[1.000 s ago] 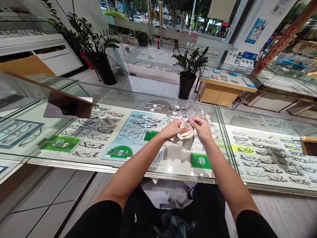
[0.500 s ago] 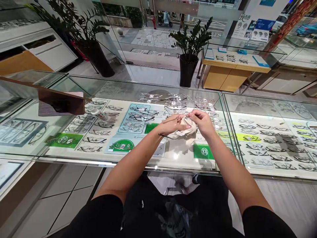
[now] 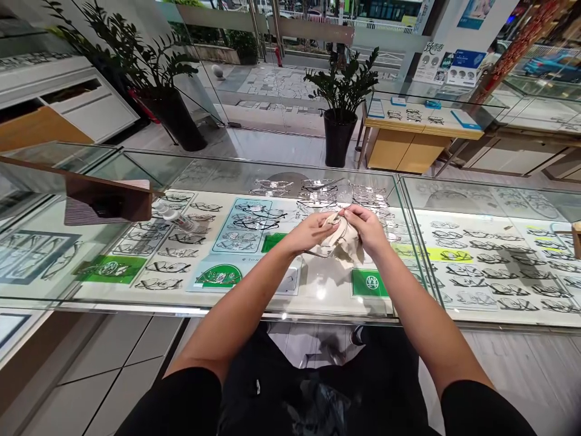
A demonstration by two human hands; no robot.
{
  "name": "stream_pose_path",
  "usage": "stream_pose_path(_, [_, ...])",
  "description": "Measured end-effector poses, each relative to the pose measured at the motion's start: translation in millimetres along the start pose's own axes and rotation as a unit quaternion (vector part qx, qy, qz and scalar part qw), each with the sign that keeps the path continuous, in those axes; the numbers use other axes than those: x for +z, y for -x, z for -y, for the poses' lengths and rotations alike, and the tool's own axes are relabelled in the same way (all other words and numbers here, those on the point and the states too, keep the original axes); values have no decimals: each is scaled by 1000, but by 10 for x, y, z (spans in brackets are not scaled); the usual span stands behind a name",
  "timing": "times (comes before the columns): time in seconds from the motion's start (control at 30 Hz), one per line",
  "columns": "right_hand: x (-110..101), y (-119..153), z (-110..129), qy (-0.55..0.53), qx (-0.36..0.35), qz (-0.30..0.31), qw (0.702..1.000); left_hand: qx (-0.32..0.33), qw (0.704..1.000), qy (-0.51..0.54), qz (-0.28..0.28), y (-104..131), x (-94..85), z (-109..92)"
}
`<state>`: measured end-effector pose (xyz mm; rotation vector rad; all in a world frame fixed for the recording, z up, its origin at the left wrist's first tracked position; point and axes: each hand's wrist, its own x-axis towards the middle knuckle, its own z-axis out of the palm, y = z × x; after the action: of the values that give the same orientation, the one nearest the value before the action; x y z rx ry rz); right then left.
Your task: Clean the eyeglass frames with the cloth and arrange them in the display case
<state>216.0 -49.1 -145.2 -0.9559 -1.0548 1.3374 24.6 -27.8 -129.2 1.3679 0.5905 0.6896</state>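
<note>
Above the glass counter, both my hands are closed together around a cream cloth (image 3: 348, 247) and a pair of eyeglasses. My left hand (image 3: 311, 231) grips the eyeglasses, whose thin temple (image 3: 314, 253) sticks out below the palm; the cloth hides most of the frame. On the other side, my right hand (image 3: 365, 227) pinches the cloth, thumb and fingers meeting near the left fingertips. The cloth hangs in loose folds under the fingers. Rows of spectacle frames (image 3: 166, 266) lie beneath the glass around my hands.
Left on the glass countertop (image 3: 324, 306) are small clear bottles with white caps (image 3: 179, 219) and a brown stand (image 3: 106, 200). Green cards (image 3: 371, 283) lie in the display. Beyond the counter are potted plants (image 3: 339, 133) and a wooden display table (image 3: 422, 127).
My fingers have shifted on the cloth, and its folds now spread wider and hang lower right. The right hand's fingers have curled in closer. The whole view has tilted slightly.
</note>
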Motion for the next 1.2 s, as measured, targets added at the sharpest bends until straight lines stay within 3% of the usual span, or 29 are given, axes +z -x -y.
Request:
stream_pose_path(0.4, [17, -41, -61, 33, -26, -19, 999, -11, 990, -28, -135, -108, 6, 152])
stream_pose_path(0.7, [-23, -54, -80, 28, -21, -25, 999, -27, 991, 90, -97, -83, 8, 33])
stream_pose_path(1.0, [52, 20, -34, 53, -49, -39, 997, -99, 985, 91, -107, -70, 1, 105])
stream_pose_path(1.2, [79, 10, -72, 32, -40, -53, 997, -47, 993, 91, -60, -66, 50, 96])
